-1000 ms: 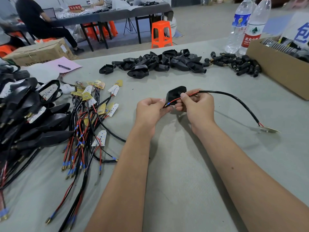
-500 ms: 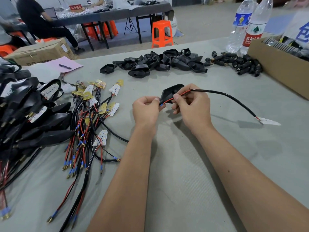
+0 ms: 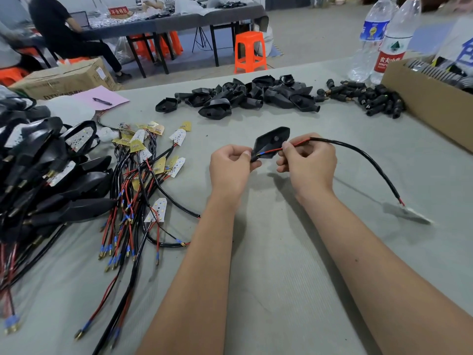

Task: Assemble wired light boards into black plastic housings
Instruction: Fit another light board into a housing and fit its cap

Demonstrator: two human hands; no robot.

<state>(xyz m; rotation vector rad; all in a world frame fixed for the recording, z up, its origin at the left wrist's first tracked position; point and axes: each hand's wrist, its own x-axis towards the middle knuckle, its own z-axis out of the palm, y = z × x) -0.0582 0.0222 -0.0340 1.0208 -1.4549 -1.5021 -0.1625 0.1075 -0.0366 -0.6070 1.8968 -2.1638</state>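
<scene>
A black plastic housing point(image 3: 270, 142) is held over the middle of the grey table. My left hand point(image 3: 230, 165) pinches its narrow lower end, where red and blue wire ends reach it. My right hand point(image 3: 311, 162) pinches the red wire just right of the housing. From there the black cable point(image 3: 366, 157) arcs right and down to a white light board point(image 3: 417, 215) lying on the table. Loose wired light boards point(image 3: 153, 175) lie in a tangle to the left. Empty housings point(image 3: 238, 97) are heaped at the back.
Finished housings with boards point(image 3: 43, 172) pile up at the far left. Small black connectors point(image 3: 371, 98) lie beside a cardboard box point(image 3: 430, 106) at the right. Two water bottles point(image 3: 378, 39) stand behind it. A pink sheet with a pen point(image 3: 102, 98) lies back left.
The housing has tilted and shifted slightly as both hands worked the wire ends toward its narrow end. The trailing cable and light board slid a little on the table.
</scene>
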